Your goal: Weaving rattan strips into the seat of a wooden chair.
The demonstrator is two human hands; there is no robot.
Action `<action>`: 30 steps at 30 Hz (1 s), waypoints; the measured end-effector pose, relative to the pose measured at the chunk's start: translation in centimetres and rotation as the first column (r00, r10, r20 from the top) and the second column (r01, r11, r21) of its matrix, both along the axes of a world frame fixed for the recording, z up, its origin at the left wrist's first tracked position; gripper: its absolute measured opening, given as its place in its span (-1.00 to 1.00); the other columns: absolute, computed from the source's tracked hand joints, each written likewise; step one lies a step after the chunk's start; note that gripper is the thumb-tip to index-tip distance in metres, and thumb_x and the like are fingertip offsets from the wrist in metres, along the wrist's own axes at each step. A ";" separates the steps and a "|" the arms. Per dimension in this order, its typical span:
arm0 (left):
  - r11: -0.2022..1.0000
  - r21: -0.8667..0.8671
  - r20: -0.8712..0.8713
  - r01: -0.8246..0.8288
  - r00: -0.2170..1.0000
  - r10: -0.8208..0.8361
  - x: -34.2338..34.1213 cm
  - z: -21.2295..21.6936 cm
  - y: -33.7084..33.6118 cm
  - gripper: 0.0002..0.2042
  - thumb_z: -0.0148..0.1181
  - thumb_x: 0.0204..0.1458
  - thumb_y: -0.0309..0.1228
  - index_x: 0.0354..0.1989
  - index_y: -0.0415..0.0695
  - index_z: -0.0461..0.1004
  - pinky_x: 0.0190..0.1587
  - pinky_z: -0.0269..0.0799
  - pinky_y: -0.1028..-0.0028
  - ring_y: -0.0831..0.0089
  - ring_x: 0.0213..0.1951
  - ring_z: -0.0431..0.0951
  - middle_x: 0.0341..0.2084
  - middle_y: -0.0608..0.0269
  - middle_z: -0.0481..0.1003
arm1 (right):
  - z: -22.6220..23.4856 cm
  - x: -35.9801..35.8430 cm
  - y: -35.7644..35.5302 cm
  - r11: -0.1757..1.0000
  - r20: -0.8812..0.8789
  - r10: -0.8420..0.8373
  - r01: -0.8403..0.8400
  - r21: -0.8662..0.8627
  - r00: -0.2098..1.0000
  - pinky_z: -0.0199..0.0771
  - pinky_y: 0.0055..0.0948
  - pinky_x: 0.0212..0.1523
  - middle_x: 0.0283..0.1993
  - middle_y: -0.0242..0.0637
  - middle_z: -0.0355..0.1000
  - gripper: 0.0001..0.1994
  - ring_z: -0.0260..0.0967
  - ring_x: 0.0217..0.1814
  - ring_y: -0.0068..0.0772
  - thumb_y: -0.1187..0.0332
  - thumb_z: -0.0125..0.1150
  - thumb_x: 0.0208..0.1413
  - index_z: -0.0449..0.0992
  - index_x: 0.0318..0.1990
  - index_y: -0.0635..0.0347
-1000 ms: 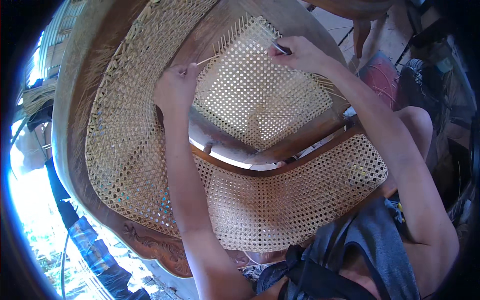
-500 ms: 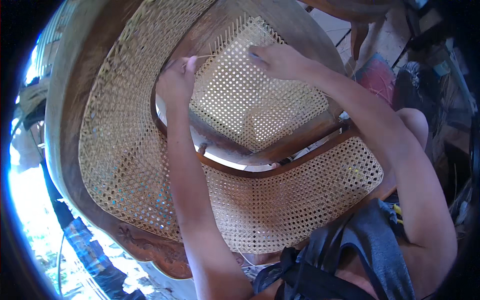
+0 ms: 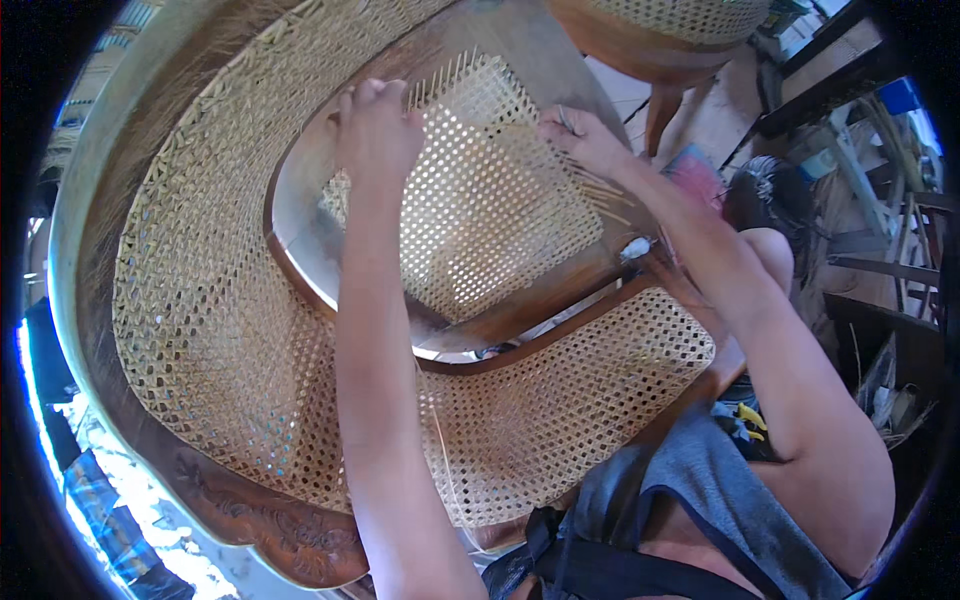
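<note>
A woven cane seat panel (image 3: 490,220) fills the middle of a wooden chair's seat frame (image 3: 540,290). At the panel's far left edge my left hand (image 3: 380,135) is closed with its fingers curled down; what they hold is hidden. My right hand (image 3: 590,142) is pinched at the panel's right edge, with a thin pale cane strand running left from its fingertips over the weave. Thin sticks (image 3: 445,80) stand in a row along the far edge. More sticks (image 3: 605,195) line the right edge, beside my right wrist.
The chair's curved cane backrest (image 3: 220,270) wraps round the left and near sides, inside a carved wooden rim (image 3: 290,540). A loose strand (image 3: 440,440) hangs by my left forearm. Another cane-topped wooden piece (image 3: 670,40) stands at the far right. A person's dark-haired head (image 3: 765,195) is at the right.
My right hand has moved right to the panel's side edge. My left hand has turned knuckles up at the far left edge. The view has shifted, and the loose strand now shows near my left forearm.
</note>
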State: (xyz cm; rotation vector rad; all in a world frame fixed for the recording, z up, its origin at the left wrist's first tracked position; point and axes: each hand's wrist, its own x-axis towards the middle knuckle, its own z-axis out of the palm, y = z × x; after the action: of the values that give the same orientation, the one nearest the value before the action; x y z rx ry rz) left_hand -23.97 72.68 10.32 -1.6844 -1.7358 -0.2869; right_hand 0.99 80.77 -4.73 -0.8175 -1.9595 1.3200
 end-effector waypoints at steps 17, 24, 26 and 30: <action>0.724 -0.177 0.963 0.667 0.270 -0.014 5.5 -3.3 2.0 -0.79 0.33 0.03 -0.29 -0.28 -0.17 0.66 -0.26 0.44 0.50 0.46 -0.38 0.55 -0.39 0.25 0.58 | 6.9 6.6 -3.6 0.830 -0.346 -0.309 0.073 -0.552 0.886 0.21 -0.61 -0.61 -0.36 -0.29 0.48 -0.65 0.29 -0.57 -0.66 0.08 0.02 0.30 0.49 -0.03 0.17; 0.853 -0.271 0.891 0.447 0.452 0.047 0.9 -1.6 3.0 -0.77 0.39 -0.03 -0.31 -0.24 -0.15 0.66 -0.30 0.40 0.54 0.53 -0.41 0.47 -0.45 0.28 0.53 | 6.1 1.0 -5.0 0.952 0.617 0.304 -0.248 -0.178 0.726 0.38 -0.16 -0.26 -0.39 -0.12 0.50 -0.48 0.41 -0.38 -0.30 -0.04 0.00 0.22 0.47 -0.25 0.41; 0.843 -0.371 0.789 0.390 0.610 0.065 0.5 -1.9 3.3 -0.79 0.38 -0.05 -0.30 -0.25 -0.09 0.67 -0.28 0.41 0.48 0.45 -0.39 0.48 -0.47 0.25 0.48 | 6.4 -0.7 -4.9 0.971 0.529 0.239 -0.190 -0.146 0.815 0.45 -0.27 -0.29 -0.37 -0.06 0.52 -0.59 0.49 -0.35 -0.34 0.12 0.04 0.18 0.48 -0.35 0.42; 0.830 -0.368 0.762 0.418 0.647 0.012 -0.1 -2.3 3.3 -0.79 0.37 -0.07 -0.27 -0.28 -0.07 0.67 -0.27 0.43 0.42 0.38 -0.38 0.50 -0.49 0.21 0.45 | 6.5 -3.9 -3.0 0.914 0.159 0.044 0.024 -0.405 0.986 0.48 -0.25 -0.30 -0.43 -0.02 0.53 -0.72 0.51 -0.42 -0.14 0.25 0.09 0.02 0.60 -0.42 0.32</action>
State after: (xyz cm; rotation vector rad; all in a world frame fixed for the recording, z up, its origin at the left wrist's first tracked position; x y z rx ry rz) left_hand -24.08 76.00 8.05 -2.4095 -2.3534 -0.7682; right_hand -2.86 77.79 1.77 -1.1469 -1.8345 1.7491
